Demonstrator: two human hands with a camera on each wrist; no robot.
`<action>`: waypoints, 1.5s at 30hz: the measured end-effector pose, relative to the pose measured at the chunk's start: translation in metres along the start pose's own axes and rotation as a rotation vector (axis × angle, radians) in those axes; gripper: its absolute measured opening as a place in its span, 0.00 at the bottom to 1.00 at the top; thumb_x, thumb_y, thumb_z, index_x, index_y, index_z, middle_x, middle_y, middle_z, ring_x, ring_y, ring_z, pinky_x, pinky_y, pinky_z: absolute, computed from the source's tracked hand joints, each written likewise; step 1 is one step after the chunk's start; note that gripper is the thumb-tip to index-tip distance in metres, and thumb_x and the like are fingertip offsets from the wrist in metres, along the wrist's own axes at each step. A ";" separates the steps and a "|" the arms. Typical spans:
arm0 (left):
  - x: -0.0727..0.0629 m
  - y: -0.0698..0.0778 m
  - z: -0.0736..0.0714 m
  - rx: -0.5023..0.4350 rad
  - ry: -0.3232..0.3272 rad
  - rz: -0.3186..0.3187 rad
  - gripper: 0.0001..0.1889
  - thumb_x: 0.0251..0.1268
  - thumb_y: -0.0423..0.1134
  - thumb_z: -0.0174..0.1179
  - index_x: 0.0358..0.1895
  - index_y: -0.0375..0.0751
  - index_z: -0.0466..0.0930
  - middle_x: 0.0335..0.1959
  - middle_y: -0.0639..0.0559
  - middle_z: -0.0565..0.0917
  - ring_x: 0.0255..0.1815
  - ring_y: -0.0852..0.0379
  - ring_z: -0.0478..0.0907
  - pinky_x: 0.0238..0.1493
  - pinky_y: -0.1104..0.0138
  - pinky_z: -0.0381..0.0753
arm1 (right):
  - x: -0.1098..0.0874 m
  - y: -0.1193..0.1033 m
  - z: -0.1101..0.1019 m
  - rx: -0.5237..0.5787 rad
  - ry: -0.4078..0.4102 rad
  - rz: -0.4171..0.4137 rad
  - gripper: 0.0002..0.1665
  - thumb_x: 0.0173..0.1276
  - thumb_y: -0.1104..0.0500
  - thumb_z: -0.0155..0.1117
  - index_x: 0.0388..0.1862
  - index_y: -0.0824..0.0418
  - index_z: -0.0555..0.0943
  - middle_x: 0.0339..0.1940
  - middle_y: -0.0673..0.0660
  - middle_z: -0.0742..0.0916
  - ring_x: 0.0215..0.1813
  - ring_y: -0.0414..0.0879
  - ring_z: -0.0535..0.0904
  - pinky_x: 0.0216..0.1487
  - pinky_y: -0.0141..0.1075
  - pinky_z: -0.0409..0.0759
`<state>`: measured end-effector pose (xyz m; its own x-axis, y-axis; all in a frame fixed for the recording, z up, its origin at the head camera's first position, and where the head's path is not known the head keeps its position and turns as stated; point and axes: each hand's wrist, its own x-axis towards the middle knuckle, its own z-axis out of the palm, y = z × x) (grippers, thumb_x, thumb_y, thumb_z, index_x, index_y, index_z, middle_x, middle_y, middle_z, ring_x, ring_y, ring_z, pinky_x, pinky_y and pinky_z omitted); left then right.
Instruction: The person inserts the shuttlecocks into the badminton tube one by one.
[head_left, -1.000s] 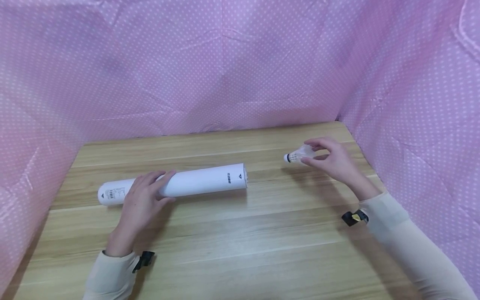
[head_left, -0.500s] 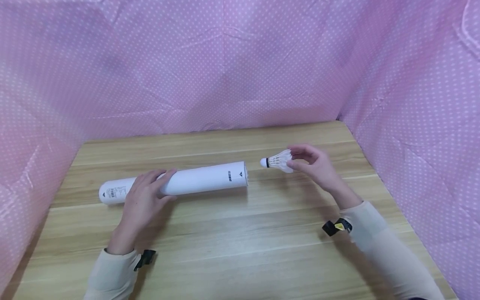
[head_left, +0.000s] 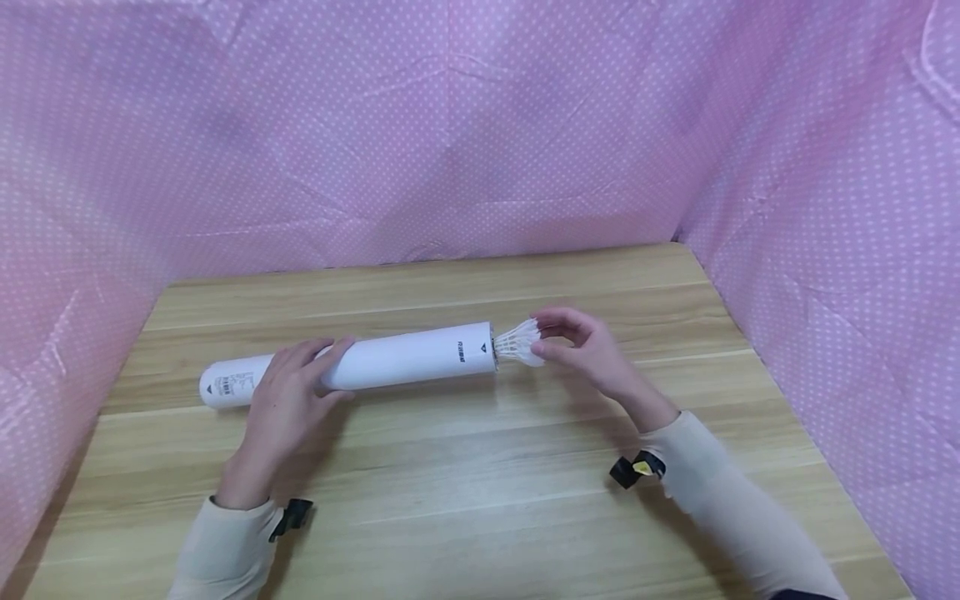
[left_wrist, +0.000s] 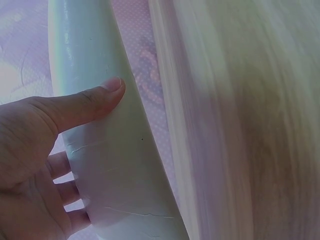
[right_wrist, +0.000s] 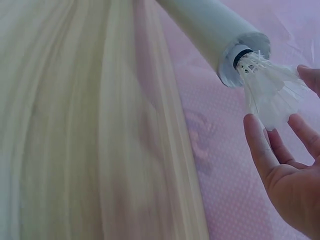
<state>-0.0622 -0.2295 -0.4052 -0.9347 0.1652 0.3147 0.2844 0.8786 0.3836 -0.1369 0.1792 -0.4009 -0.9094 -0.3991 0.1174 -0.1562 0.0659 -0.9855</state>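
A long white shuttlecock tube (head_left: 408, 358) lies sideways over the table, its mouth facing right. My left hand (head_left: 288, 400) grips it left of its middle; in the left wrist view the thumb (left_wrist: 95, 102) lies along the near side and the other fingers go behind the tube. With my right hand (head_left: 592, 354) I hold a white feather shuttlecock (head_left: 517, 343) by the skirt's rim, between thumb and fingers. In the right wrist view the shuttlecock (right_wrist: 272, 90) has its cork end inside the tube's mouth, while the feathers stay outside.
The wooden table (head_left: 450, 500) reaches under both arms. Pink dotted cloth (head_left: 450, 142) hangs behind it and on both sides. A small black device (head_left: 292, 518) is worn on the left wrist, and a similar black one (head_left: 630, 471) on the right.
My right hand has moved left with the shuttlecock, from well right of the tube to its mouth, and the cork has entered it. The left hand and tube have stayed nearly still.
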 end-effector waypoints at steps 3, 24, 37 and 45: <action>0.000 0.001 0.000 -0.004 0.002 0.003 0.43 0.41 0.31 0.82 0.68 0.49 0.77 0.60 0.37 0.78 0.62 0.35 0.71 0.71 0.44 0.62 | 0.002 0.001 0.010 0.003 -0.020 0.009 0.30 0.64 0.67 0.71 0.64 0.72 0.74 0.58 0.63 0.82 0.60 0.56 0.78 0.54 0.36 0.83; -0.002 -0.002 -0.002 -0.004 0.053 0.023 0.43 0.38 0.31 0.83 0.66 0.48 0.78 0.59 0.38 0.80 0.61 0.35 0.72 0.62 0.41 0.69 | 0.007 -0.003 0.032 0.069 -0.018 -0.103 0.34 0.60 0.75 0.71 0.66 0.72 0.74 0.61 0.68 0.81 0.63 0.63 0.77 0.61 0.44 0.80; -0.002 -0.004 -0.004 -0.005 0.072 0.046 0.43 0.36 0.31 0.83 0.66 0.47 0.79 0.57 0.38 0.80 0.59 0.36 0.74 0.66 0.44 0.67 | 0.006 -0.002 0.023 0.065 -0.111 -0.057 0.35 0.62 0.73 0.71 0.69 0.66 0.74 0.66 0.63 0.79 0.65 0.58 0.77 0.60 0.44 0.81; -0.002 -0.003 -0.004 -0.001 0.079 0.048 0.43 0.36 0.30 0.83 0.66 0.47 0.79 0.57 0.38 0.81 0.58 0.36 0.74 0.65 0.44 0.68 | 0.007 -0.003 0.022 0.046 -0.105 -0.032 0.34 0.63 0.71 0.71 0.69 0.65 0.75 0.68 0.61 0.78 0.66 0.56 0.77 0.59 0.43 0.82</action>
<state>-0.0602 -0.2342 -0.4033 -0.9002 0.1714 0.4003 0.3291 0.8698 0.3676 -0.1345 0.1563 -0.3999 -0.8587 -0.4937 0.1376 -0.1644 0.0110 -0.9863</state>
